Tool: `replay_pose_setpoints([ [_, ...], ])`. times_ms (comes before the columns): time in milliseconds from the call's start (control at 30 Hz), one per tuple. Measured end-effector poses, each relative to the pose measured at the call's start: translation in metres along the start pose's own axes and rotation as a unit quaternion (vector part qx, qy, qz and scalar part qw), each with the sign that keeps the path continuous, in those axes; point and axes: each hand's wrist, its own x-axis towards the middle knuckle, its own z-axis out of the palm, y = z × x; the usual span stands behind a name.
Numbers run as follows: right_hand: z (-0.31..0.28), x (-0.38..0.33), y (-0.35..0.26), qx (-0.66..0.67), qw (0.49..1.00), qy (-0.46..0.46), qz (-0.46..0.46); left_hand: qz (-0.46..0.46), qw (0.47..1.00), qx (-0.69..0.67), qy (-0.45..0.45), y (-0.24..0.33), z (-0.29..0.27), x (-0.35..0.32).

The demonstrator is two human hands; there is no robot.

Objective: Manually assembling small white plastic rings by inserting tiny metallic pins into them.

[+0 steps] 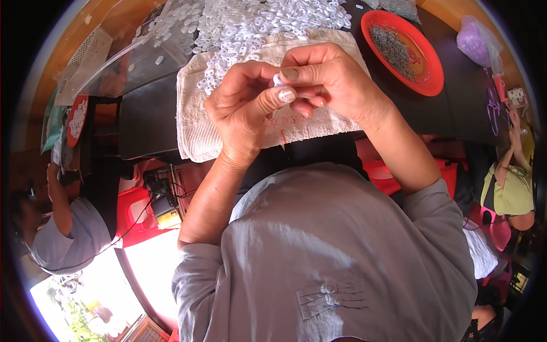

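My left hand [244, 108] and my right hand [336, 77] meet above a beige towel [199, 128] with reddish marks. Between their thumbs and fingertips is a small white plastic piece [278, 80], mostly covered by the fingers. Both hands are closed in a pinch on it. Just beyond them, a large heap of similar white plastic pieces [273, 20] spreads over the far part of the table and onto the towel. To the right, a red oval tray [431, 68] holds many thin grey metal parts [392, 48], too small to name exactly.
The dark table [145, 122] carries a clear plastic sheet [134, 65] at the left. A purple bag [474, 43] lies at the far right. One person [71, 228] sits at the left, another [513, 182] at the right. A red stool [137, 211] stands below the table.
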Motion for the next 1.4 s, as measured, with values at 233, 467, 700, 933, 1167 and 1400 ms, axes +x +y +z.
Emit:
replay_pose_setpoints([
  [233,0.009,-0.001,0.017,0.136,0.991,0.011,-0.011,0.046,0.999,0.005,0.0,-0.008,-0.005,0.0],
  [467,0.011,-0.006,0.007,0.003,0.998,0.051,-0.028,0.029,0.998,-0.06,-0.009,-0.005,0.005,-0.005],
  [700,0.001,-0.007,0.005,-0.025,1.0,0.01,0.0,0.069,0.994,0.07,-0.054,-0.007,-0.004,-0.006],
  [933,0.0,-0.003,0.013,0.025,1.0,-0.017,-0.003,0.065,0.997,0.011,-0.034,-0.013,0.002,-0.007],
  [1167,0.002,-0.003,0.019,0.108,0.994,-0.025,0.004,0.096,0.993,0.021,-0.062,-0.02,-0.005,-0.002],
  [1400,0.002,-0.007,0.008,-0.023,0.999,0.017,-0.02,0.058,0.998,0.003,-0.023,-0.011,0.009,-0.003],
])
